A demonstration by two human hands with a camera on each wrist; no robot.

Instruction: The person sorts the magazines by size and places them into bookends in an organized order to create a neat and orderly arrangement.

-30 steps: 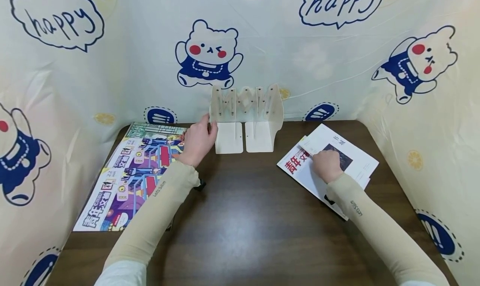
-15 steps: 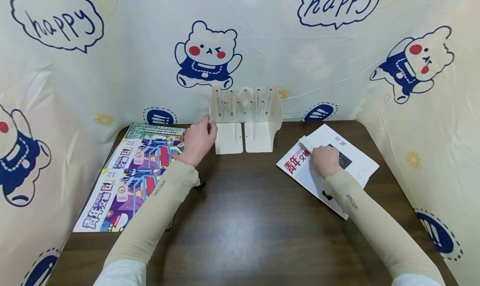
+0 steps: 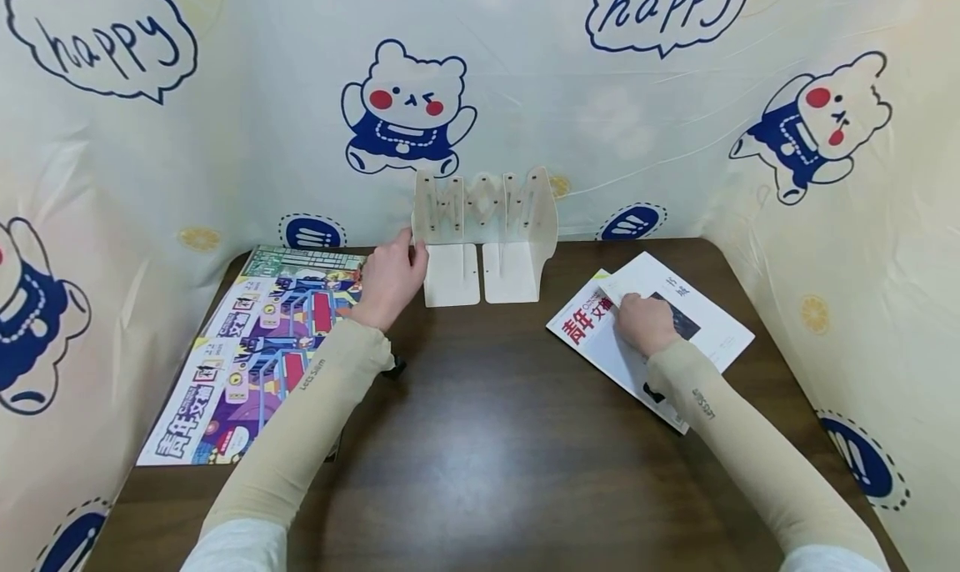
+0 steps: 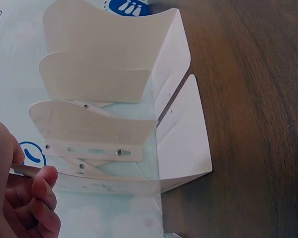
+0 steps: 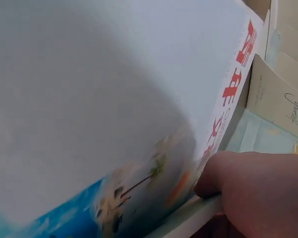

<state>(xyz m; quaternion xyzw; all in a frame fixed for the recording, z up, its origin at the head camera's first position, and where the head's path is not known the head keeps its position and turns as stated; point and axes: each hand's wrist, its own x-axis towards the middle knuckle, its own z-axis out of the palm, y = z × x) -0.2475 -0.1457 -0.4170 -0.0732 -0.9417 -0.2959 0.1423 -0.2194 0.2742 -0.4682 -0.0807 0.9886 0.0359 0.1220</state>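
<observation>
In the head view a white expandable book rack (image 3: pixel 483 222) stands at the back of the table. My left hand (image 3: pixel 392 282) pinches the rack's left side panel. The left wrist view shows the left thumb and fingers (image 4: pixel 42 191) around the edge of that panel. Toward the right, a white book (image 3: pixel 693 313) with a dark picture lies on a magazine (image 3: pixel 588 318) with red lettering. My right hand (image 3: pixel 647 323) grips the book's left edge. In the right wrist view the right thumb (image 5: pixel 213 173) presses at a pale edge, and the fingers beneath are mostly hidden.
Colourful magazines (image 3: pixel 247 388) lie overlapping on the left side of the dark wooden table (image 3: pixel 480 439), partly under the left forearm. A patterned curtain (image 3: pixel 525 97) closes in the back and both sides.
The head view has shifted slightly, so everything appears a little farther left. Both hands keep their holds, the left on the rack and the right on the book.
</observation>
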